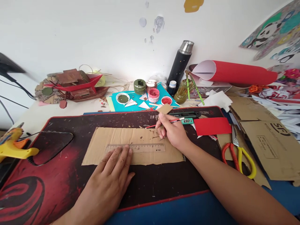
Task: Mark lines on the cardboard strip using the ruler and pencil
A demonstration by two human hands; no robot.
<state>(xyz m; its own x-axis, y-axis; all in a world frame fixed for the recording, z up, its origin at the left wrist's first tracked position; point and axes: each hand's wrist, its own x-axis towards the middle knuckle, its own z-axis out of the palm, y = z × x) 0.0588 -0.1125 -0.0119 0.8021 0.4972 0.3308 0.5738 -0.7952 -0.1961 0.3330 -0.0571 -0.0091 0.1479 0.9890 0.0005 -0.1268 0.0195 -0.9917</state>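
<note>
My left hand (pixel 112 173) lies flat with its fingers stretched out, fingertips pressing on a clear plastic ruler (pixel 146 147). That ruler rests lengthwise on a rectangular piece of brown cardboard (pixel 103 140) with dark smudges near its upper right. Above the ruler's right end, my right hand (pixel 172 129) is closed in a writing pinch around a slim red-and-black pencil (pixel 175 120) with a white end. Part of the pencil is hidden by the fingers. A small tan card piece (pixel 164 109) shows just beyond my right thumb.
Right of the cardboard are a red paper rectangle (pixel 212 126), a utility knife (pixel 187 114) and scissors (pixel 239 153). A yellow glue gun (pixel 17 147) with a looping cord is at left. Paint jars (pixel 140 87), a black thermos (pixel 179 62) and model boats (pixel 79 82) stand behind.
</note>
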